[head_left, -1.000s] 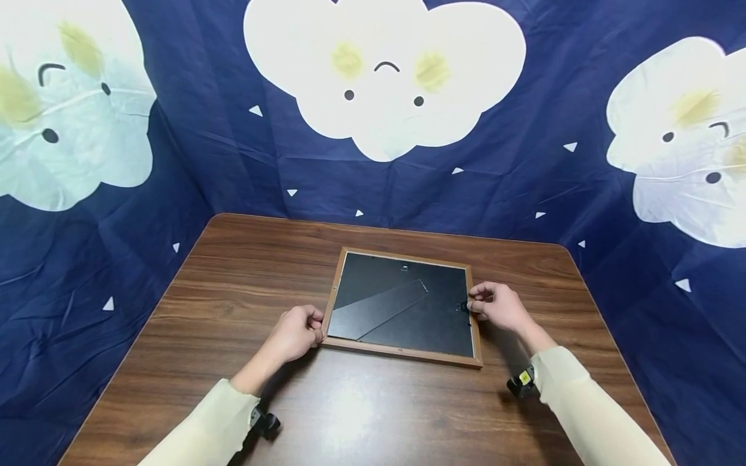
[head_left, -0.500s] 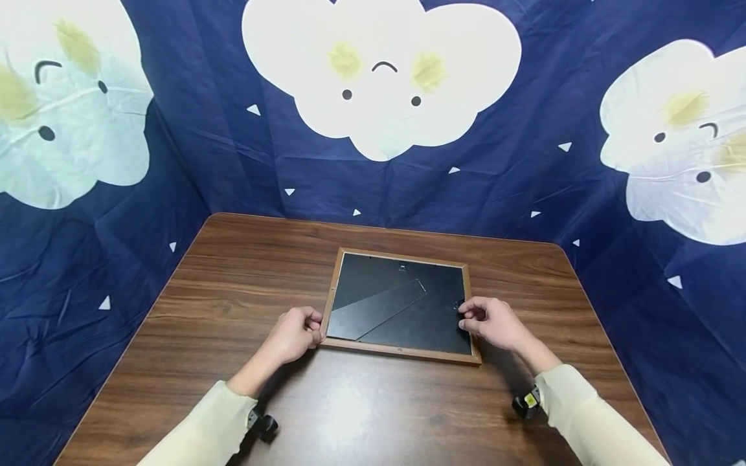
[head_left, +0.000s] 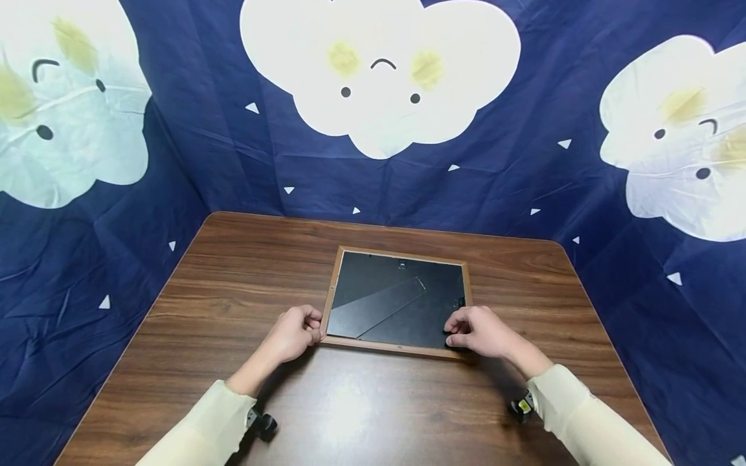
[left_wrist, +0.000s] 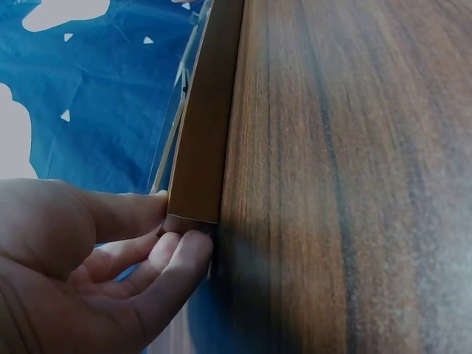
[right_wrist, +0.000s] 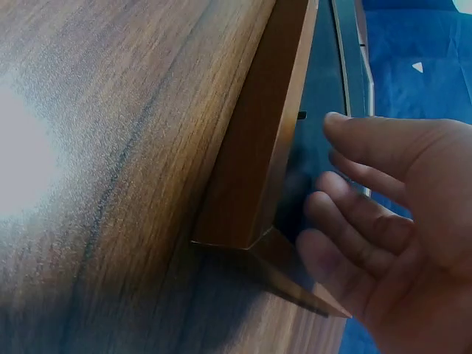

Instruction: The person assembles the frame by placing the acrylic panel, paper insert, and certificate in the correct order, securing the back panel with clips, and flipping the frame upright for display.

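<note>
A picture frame with a wooden rim lies face down on the table, its black backing board up. A flat easel stand rests slantwise on the board. My left hand pinches the frame's near left corner; in the left wrist view the thumb and fingertips meet the wooden rim. My right hand is over the board's near right part, fingers loosely bent. In the right wrist view nothing shows between its thumb and fingers; whether the fingertips touch the board I cannot tell.
The wood-grain table has rounded far corners. Dark blue cloth with white clouds hangs behind it and at both sides. A small hanger sits at the board's far edge, another at its right edge.
My right hand has left the frame's right edge and moved toward the near right corner, over the board. The left hand has stayed at its corner, and the frame lies as before.
</note>
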A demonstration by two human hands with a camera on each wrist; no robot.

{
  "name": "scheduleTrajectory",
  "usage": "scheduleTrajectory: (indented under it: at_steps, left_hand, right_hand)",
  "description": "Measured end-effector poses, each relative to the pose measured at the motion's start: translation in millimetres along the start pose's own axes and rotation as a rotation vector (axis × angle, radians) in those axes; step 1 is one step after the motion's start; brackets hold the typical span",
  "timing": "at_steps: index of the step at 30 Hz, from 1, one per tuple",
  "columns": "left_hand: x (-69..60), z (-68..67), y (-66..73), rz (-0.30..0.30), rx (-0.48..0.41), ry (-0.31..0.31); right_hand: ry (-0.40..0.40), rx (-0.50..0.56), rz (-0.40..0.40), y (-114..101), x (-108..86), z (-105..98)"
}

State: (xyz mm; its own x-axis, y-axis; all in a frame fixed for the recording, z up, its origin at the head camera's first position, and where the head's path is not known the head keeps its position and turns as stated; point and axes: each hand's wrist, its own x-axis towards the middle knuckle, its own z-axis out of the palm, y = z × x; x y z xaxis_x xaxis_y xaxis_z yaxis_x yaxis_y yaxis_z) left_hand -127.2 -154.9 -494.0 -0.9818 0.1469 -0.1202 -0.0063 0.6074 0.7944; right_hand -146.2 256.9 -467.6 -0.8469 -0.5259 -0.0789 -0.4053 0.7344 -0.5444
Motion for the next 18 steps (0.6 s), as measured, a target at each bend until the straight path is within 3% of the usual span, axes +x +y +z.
scheduleTrajectory:
  at_steps: [4,18]
  left_hand:
    - [0.8,-1.7,-0.4,0.02,0.053,0.003]
    - [1.9,-3.3,2.2,0.001,-0.021,-0.039]
  right_hand:
    - [-0.01,-0.028,-0.019,-3.1,0.1,-0.7]
    - [-0.03,-0.053,-0.031,-1.2,0.7,0.9]
